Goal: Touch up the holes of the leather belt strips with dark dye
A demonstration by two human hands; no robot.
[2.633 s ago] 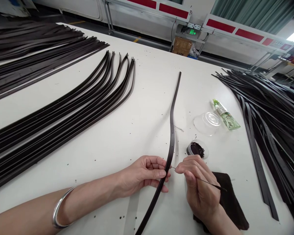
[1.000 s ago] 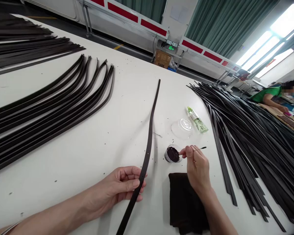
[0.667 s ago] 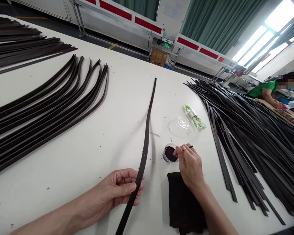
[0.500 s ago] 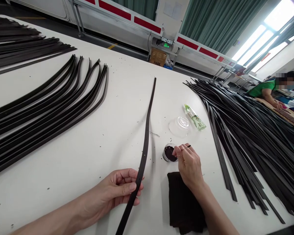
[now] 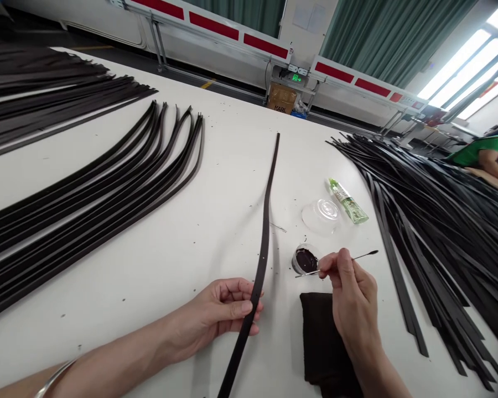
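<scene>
My left hand pinches a long dark strap between thumb and fingers. The strap has small holes along it, and its far end curves away from me over the table. My right hand grips a thin metal rod with a dark, flattened end pointing right. Its other tip points left, beside a small clear cup of dark paste. A folded black cloth lies partly under my right hand and forearm. Beyond the cup are a clear plastic lid and a green tube.
Many dark straps are heaped on the right. Curved straps lie on the left, with flat strips behind them. Small dark specks dot the white table. A person in green is at the far right.
My right hand has drawn the metal rod back from the cup, so its thin tip now shows. My left hand still holds the strap. The whole view has shifted slightly.
</scene>
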